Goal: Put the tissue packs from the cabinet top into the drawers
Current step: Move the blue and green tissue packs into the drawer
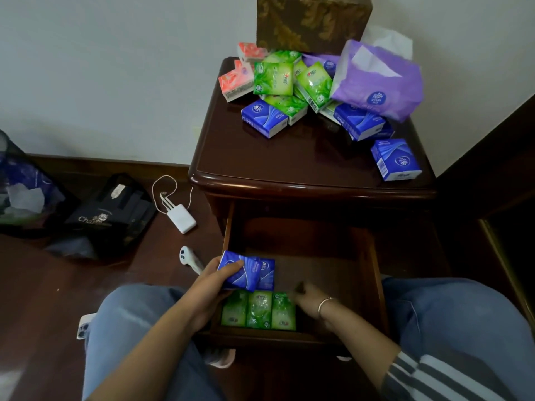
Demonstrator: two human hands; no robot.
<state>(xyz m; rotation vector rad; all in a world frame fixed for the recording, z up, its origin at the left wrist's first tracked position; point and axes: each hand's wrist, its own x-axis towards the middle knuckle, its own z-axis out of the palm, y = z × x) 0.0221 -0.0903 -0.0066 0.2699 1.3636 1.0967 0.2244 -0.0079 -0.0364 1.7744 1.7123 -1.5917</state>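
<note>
the dark wooden cabinet stands in front of me, its top drawer pulled out between my knees. at the back of the cabinet top a purple tissue bag leans over a heap of tissue packs, green, pink and blue, with one lone blue pack well apart near the right edge. my left hand is over the drawer's left front corner, thumb on top and fingers curled under a blue tissue pack. a second blue pack sits just behind it, and i cannot tell if i hold that too. three green packs lie side by side along the drawer front. my right hand is down in the drawer just beside them. it is blurred, so i cannot tell how its fingers lie.
</note>
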